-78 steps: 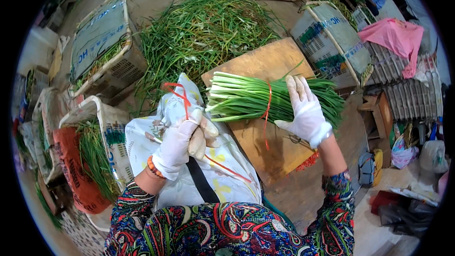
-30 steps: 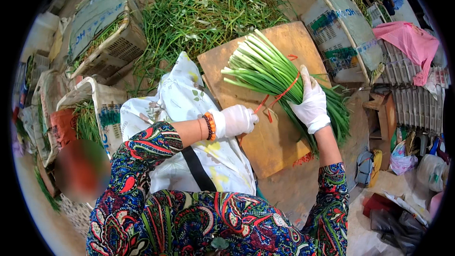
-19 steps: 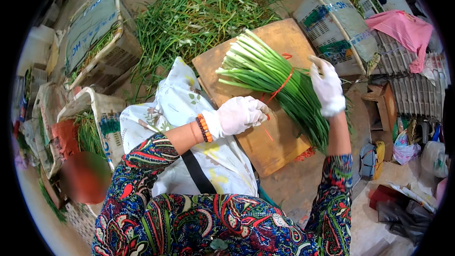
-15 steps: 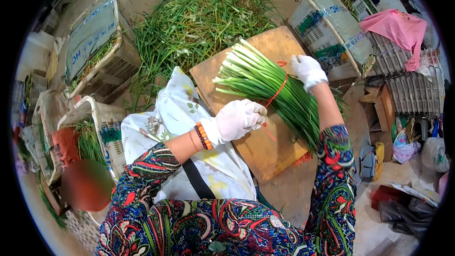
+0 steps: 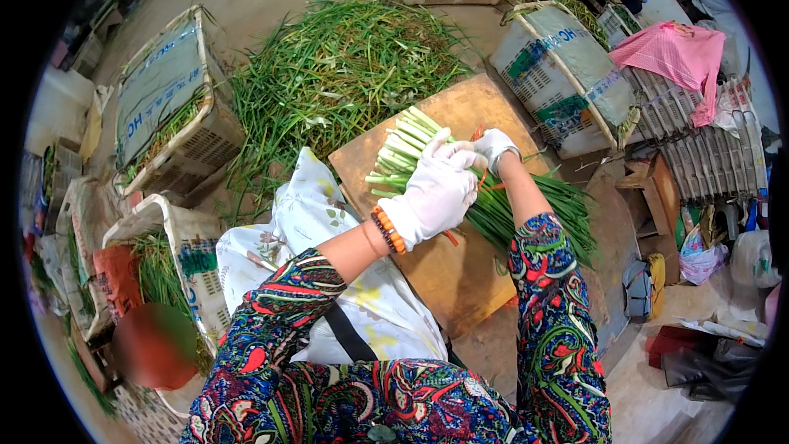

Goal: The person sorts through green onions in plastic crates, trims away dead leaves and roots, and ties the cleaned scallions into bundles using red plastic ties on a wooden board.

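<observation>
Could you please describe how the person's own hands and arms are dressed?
White gloves cover the left hand and right hand. Orange and dark beads circle the left wrist. The long sleeves are dark blue with a multicoloured paisley pattern.

My gloves (image 5: 436, 185), frame centre: thin, matt, creased. Green stalks (image 5: 542, 218) beneath: smooth, faint sheen. Red tie (image 5: 478, 131): thin, slick, plastic-looking. Board (image 5: 460, 284) below: wood by look, worn, blotchy, dull. My apron (image 5: 320, 189), left of centre: smooth, plastic-looking. My sleeves (image 5: 560, 321), lower frame: printed cloth, matt. Crates (image 5: 197, 144), upper left and upper right: hard plastic. Pink cloth (image 5: 670, 53), upper right: soft, matt.
</observation>
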Motion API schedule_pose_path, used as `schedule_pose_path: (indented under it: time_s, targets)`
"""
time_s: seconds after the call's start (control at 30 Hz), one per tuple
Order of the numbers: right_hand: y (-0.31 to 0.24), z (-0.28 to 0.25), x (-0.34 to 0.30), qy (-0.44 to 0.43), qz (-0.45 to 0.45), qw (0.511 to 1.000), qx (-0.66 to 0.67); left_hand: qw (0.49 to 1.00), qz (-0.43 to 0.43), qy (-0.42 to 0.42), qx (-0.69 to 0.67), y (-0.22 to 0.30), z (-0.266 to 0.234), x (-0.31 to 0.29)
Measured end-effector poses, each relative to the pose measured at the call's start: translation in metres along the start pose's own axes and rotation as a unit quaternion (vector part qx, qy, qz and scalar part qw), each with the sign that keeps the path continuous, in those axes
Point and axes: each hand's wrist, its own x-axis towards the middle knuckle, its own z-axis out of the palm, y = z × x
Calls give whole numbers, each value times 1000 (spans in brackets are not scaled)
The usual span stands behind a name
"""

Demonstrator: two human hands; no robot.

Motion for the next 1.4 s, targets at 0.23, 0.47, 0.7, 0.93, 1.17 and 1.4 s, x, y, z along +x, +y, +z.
schedule_pose_path:
  time_s: [0.23, 0.47, 0.7, 0.93, 1.17, 1.4]
  targets:
    - [20, 1, -37, 49, -69, 965, 247, 986, -158, -35, -45, -18, 35, 12]
    - [34, 3, -46, 67, -103, 937, 327, 975, -174, -99, 94, -15, 45, 33]
    - [35, 5, -49, 61, -151, 931, 327, 957, -211, -137, 146, -17, 48, 41]
    - [44, 7, -44, 80, -150, 946, 277, 906, -271, -295, 133, -15, 41, 71]
    - [47, 0, -45, 49, -113, 939, 321, 895, -291, -321, 107, -11, 45, 81]
    - [31, -6, -61, 62, -122, 953, 270, 901, -274, -317, 109, -22, 43, 73]
